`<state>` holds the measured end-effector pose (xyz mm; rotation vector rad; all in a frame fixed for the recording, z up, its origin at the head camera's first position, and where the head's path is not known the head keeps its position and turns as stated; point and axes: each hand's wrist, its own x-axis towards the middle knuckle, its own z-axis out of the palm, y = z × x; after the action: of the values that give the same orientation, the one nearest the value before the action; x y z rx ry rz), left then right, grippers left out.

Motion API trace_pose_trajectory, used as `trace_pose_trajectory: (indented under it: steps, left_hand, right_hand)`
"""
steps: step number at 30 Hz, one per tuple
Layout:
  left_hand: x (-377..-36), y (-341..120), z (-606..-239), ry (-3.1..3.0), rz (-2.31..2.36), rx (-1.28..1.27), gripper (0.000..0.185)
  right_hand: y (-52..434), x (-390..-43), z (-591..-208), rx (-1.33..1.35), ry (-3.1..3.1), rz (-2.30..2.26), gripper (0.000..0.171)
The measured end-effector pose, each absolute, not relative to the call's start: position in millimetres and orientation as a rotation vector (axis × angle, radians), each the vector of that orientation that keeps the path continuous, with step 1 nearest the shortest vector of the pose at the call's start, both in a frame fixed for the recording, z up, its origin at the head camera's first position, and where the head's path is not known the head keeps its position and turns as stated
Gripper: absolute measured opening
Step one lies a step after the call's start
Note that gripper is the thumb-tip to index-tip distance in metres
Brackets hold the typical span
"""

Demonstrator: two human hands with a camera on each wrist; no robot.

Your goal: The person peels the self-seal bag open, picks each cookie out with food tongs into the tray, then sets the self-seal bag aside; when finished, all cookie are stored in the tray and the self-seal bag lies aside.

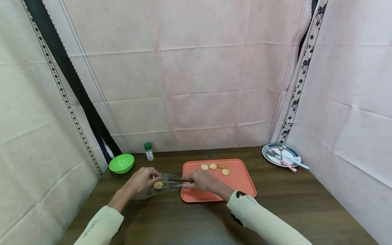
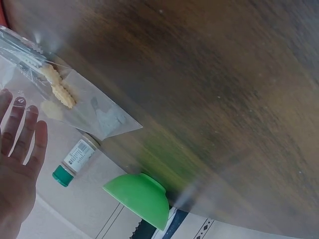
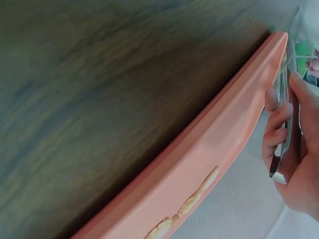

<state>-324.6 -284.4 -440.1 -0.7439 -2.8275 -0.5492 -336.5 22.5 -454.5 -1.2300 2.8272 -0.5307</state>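
Note:
My left hand holds a clear plastic bag by its upper side, above the wooden table. Through the plastic, cookies show inside the bag. My right hand grips metal tongs, fingers curled round the handles. The far ends of the tongs reach leftward into the bag, close to a cookie; whether they touch it I cannot tell. Beneath the right hand lies a coral-pink tray, where several more cookies sit toward the back.
A green bowl stands at the back left, with a green-capped shaker jar to its right. At the back right, a rimmed plate carries cutlery with blue and pink handles. Cloth walls enclose the table.

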Motion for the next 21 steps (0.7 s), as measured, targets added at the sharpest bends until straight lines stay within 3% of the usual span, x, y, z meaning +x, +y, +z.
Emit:
trace_pose_trajectory:
  steps: [21]
  left_hand:
    - [-321.3,-283.9,-442.3,-2.834,-0.532,-0.729,0.007]
  right_hand:
    - [50.0,-331.9,-442.0,-1.294,2.824,-0.489,0.041]
